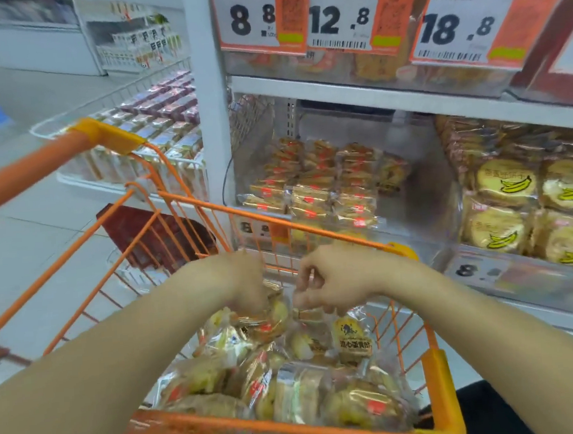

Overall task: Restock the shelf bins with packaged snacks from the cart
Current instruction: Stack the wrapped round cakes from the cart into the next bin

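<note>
Clear-wrapped snack packets [281, 363]: heaped in orange wire cart [293, 426].
Left hand [245, 280]: fingers hidden; grasp unclear.
Right hand [330, 281]: fingers curled, apparently pinching wrapper.
Advice: lift clear of the near rim.

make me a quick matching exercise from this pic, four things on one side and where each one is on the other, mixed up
Things:
1. banana packs
2. 18.8 tag
3. left hand
4. red-label packs

Places:
A. top right, on the upper shelf edge
B. in the cart, on the snacks
C. middle shelf bin, behind the cart
D. bin at far right

Pairs: 1-D, 2-A, 3-B, 4-C
</note>
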The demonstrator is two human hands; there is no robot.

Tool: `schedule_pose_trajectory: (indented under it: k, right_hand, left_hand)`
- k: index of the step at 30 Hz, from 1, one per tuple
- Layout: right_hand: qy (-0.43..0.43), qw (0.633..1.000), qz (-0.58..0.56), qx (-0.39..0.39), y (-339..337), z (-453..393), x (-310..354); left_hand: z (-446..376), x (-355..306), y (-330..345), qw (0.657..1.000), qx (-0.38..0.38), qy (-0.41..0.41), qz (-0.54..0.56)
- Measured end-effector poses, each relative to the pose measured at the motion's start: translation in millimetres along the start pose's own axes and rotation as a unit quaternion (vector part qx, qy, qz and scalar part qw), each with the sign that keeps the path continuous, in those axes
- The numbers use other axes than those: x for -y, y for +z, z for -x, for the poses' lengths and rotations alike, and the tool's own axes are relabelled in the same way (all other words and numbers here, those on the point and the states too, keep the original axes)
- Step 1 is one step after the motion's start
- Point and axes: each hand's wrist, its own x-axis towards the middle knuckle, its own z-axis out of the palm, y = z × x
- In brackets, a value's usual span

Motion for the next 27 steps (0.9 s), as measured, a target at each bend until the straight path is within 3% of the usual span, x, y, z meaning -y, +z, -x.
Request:
schedule_pose_trajectory:
  k: [3,9,13,15,17,19,21,24,27]
  right_hand:
    - [0.028,0.992,0.096,0.072,19,-13,4]
    - [-0.027,0.999,0.024,0.007,28,-26,6]
    - [-0.027,0.998,-0.049,-0.011,17,-23,4]
    - [-0.024,0.988,-0.154,-0.005,11,-16,3]
    - [-0.051,0.950,-0.309,0.010,5,-6,4]
    - [-0.093,0.910,-0.404,-0.022,0,3,6]
    - [-0.131,0.902,-0.397,-0.110,-1,5,5]
    - [-0.154,0.905,-0.301,-0.258,-2,8,2]
    - [-0.159,0.886,-0.255,-0.353,-16,18,-11]
  left_hand:
    - [-15,14,25,0.995,0.047,-0.024,0.080]
    - [-25,34,24,1.000,-0.008,-0.014,-0.019]
    - [-2,36,0,0.988,-0.020,-0.022,0.148]
    - [12,36,-12,0.944,-0.018,-0.011,0.329]
    - [25,27,-20,0.850,0.011,0.014,0.526]
    - [33,12,-24,0.783,0.003,0.052,0.620]
    - [34,-4,-25,0.761,-0.061,0.068,0.642]
    - [34,-22,-24,0.752,-0.198,0.059,0.626]
    - [33,-29,-26,0.741,-0.239,0.126,0.615]
